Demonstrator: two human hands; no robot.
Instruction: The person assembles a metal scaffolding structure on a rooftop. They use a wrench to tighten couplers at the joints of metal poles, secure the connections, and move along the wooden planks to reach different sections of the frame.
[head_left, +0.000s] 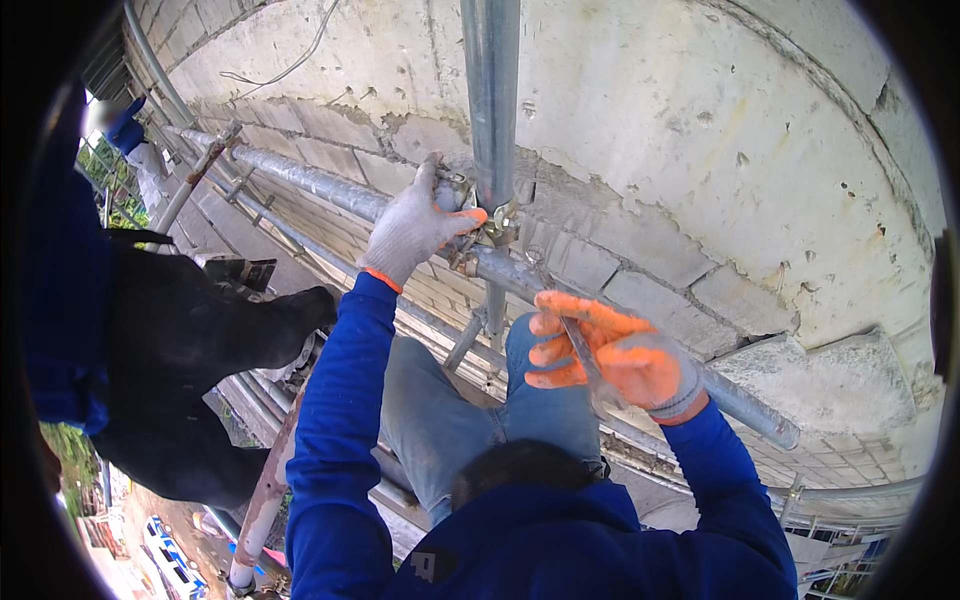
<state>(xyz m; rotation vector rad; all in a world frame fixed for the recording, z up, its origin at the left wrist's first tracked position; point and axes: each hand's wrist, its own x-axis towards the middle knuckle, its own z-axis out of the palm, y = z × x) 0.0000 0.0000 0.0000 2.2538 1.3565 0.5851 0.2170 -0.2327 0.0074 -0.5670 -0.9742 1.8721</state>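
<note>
My left hand [410, 232], in a grey knit glove with orange rubber on the palm side, grips a metal scaffold coupler [498, 222]. Its thumb presses on the coupler, and its other fingers reach over the far side, partly hidden. The coupler sits where an upright scaffold tube [492, 100] crosses a horizontal scaffold tube [300, 176]. To the right and nearer, my right hand [625, 352], gloved alike, holds a slim metal spanner [580, 350] between fingers and palm. The spanner slants up toward the horizontal tube, and its ends are blurred.
A rough concrete and block wall [680, 130] rises behind the tubes. Close on my left stands a person in dark trousers [190, 340]. Another person [128, 130] is farther along the scaffold. A rusty tube [265, 490] stands at lower left, with ground far below.
</note>
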